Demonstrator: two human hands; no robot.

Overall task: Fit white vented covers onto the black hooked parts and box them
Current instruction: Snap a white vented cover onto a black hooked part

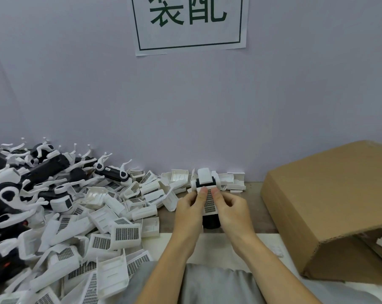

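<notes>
Both hands hold one assembly at the table's middle. A white vented cover (209, 204) lies on top of a black part (211, 223) whose dark end sticks out below the cover and whose white-and-black head shows beyond it. My left hand (189, 210) grips the left side with its thumb pressed on the cover's top. My right hand (231, 210) grips the right side, thumb also on the cover. A heap of loose white vented covers (111, 233) fills the left of the table. Black hooked parts (47, 170) with white hooks are piled at the far left.
A large brown cardboard box (330, 207) stands at the right with its flap leaning over the opening; white parts show inside at the far right. A few white covers (234, 182) lie against the grey back wall, under a paper sign (189, 23).
</notes>
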